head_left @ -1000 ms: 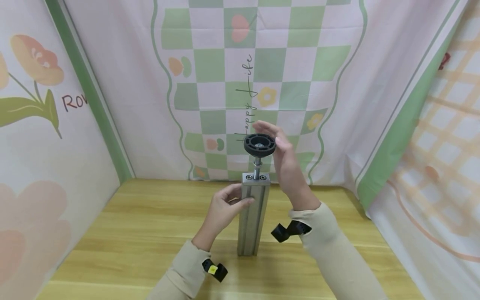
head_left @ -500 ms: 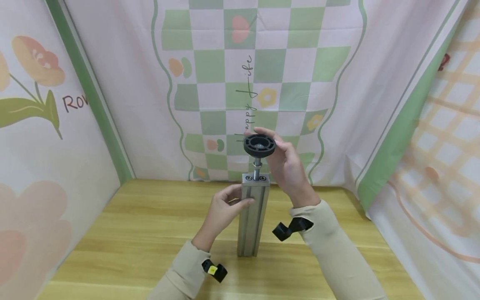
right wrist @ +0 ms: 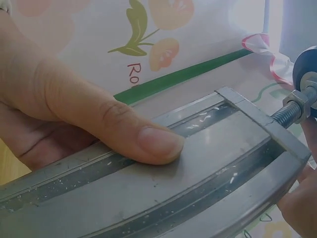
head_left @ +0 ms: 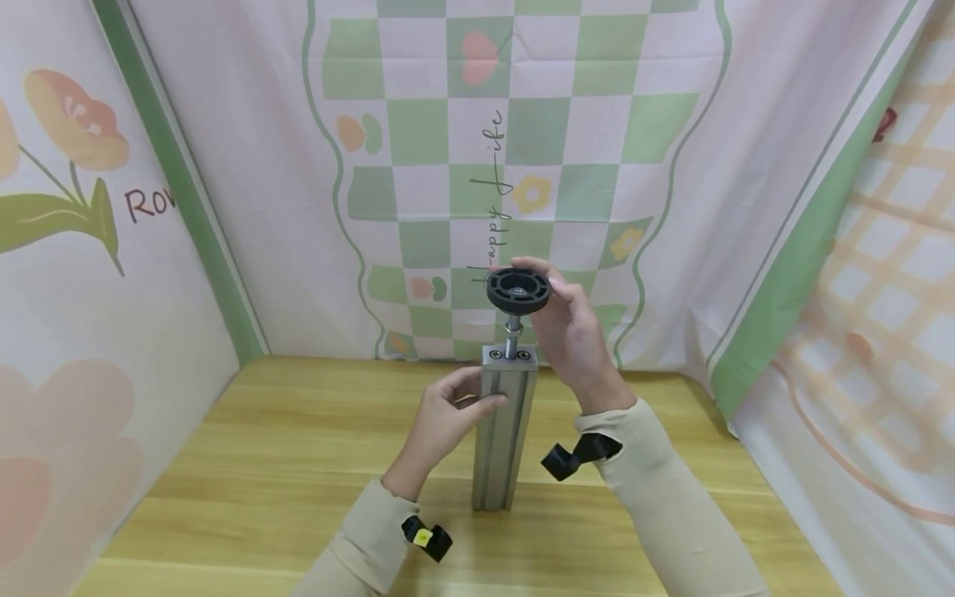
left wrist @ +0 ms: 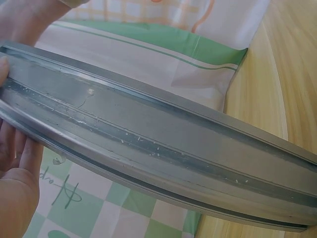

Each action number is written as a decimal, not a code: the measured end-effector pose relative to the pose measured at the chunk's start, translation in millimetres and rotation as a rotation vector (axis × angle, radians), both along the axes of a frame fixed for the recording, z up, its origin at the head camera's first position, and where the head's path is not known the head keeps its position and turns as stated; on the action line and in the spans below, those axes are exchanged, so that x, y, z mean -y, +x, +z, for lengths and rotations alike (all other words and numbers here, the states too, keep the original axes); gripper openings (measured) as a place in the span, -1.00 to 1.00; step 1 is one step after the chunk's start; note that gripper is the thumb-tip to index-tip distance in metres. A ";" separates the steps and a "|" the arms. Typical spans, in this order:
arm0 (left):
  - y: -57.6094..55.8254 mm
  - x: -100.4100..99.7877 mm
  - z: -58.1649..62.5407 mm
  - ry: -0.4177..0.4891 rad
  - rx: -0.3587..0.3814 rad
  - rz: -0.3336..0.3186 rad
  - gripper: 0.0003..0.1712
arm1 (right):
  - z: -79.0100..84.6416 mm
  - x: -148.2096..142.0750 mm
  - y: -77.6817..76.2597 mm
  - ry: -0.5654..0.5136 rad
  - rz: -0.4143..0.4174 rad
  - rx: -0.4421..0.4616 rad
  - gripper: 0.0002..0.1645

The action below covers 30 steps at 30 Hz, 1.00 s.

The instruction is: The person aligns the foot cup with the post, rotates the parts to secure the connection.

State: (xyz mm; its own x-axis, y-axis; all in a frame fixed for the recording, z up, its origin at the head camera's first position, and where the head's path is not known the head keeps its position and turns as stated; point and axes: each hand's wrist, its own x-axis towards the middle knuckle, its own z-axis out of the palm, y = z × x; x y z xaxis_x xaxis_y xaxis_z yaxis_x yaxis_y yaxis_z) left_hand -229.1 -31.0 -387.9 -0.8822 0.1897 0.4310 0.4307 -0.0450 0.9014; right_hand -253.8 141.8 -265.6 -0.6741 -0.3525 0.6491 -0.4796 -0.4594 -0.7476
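head view: left hand (head_left: 446, 408) grips the upright metal profile (head_left: 501, 448) on the table (head_left: 298, 473), position unchanged; right hand (head_left: 576, 338) lies at the black disc (head_left: 518, 292), fingers lower than a second ago, pinch undeterminable. left wrist: profile runs diagonally. right wrist: left thumb presses profile; threaded rod (right wrist: 286, 117) protrudes.

I am viewing a wood-grain tabletop (head_left: 298, 448), its far edge meeting a pale rear curtain (head_left: 515, 124) printed with green-and-white checks (head_left: 664, 124), small flowers (head_left: 531, 192) and sideways script (head_left: 490, 182). At left, a flower-printed panel (head_left: 67, 290) is standing beside a green band (head_left: 179, 186); at right, an orange-checked cloth (head_left: 880, 307) is hanging.
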 end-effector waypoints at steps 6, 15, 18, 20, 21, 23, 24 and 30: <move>0.9 0.0 0.6 -0.011 -0.003 0.007 -0.56 | -2.6 0.5 -0.1 -0.033 -0.102 -0.046 -0.59; 0.2 0.1 0.7 -0.002 -0.002 0.000 -0.56 | -9.0 3.7 6.1 -0.060 -0.370 -0.220 -0.79; 0.2 0.5 1.2 0.001 0.001 0.001 -0.57 | -10.2 5.6 9.3 -0.067 -0.435 -0.273 -0.80; 0.1 0.7 1.1 0.004 0.000 0.000 -0.58 | -10.3 7.2 11.0 -0.075 -0.469 -0.306 -0.81; 0.0 0.7 1.0 0.005 -0.001 0.000 -0.58 | -10.3 8.0 11.9 -0.080 -0.486 -0.322 -0.82; 0.0 0.7 0.9 0.003 -0.001 -0.001 -0.58 | -10.6 9.3 13.3 -0.088 -0.503 -0.339 -0.80; 0.0 0.7 0.9 0.001 -0.002 -0.001 -0.58 | -10.5 10.0 14.3 -0.085 -0.517 -0.350 -0.77; 0.2 0.9 0.5 0.001 0.000 -0.009 -0.59 | -9.0 14.4 19.7 -0.027 -0.700 -0.443 -0.62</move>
State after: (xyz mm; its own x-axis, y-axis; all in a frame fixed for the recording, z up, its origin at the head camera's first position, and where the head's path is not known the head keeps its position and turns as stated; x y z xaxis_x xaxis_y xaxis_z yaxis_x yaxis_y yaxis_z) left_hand -228.8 -31.9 -387.3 -0.8803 0.1972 0.4315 0.4307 -0.0493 0.9011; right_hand -234.1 127.4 -274.6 -0.4115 0.0730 0.9085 -0.9090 0.0397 -0.4149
